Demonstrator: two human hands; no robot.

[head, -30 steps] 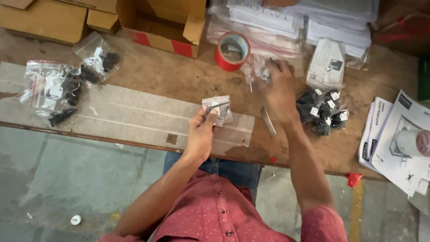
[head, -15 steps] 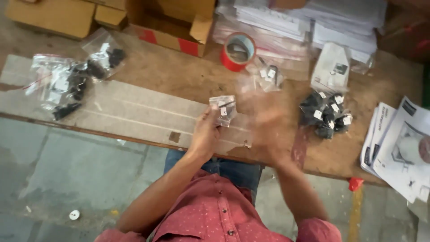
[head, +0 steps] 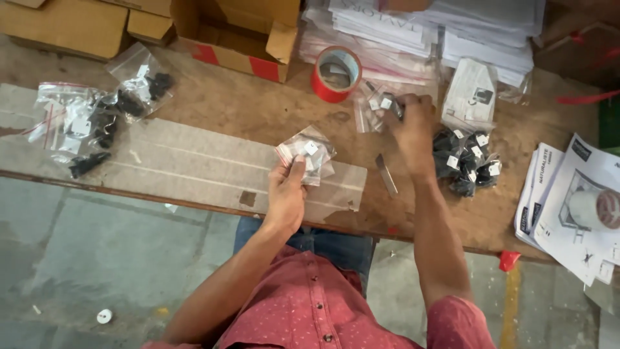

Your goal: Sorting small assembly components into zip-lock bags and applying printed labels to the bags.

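My left hand holds a small clear plastic bag with small parts and a white label, just above the taped strip on the wooden bench. My right hand is stretched forward and pinches a small dark part over a pile of small clear bags beside the red tape roll. A heap of black parts with white labels lies just right of my right wrist. A thin metal strip lies on the bench between my two arms.
Clear bags of black parts lie at the left. An open cardboard box and stacks of white paper packets stand at the back. Printed leaflets lie at the right edge. The bench's front edge runs below my hands, with grey floor beneath.
My right hand swung back toward my body, then reached forward again to the clear bags by the tape roll. My left hand stayed on its small bag.
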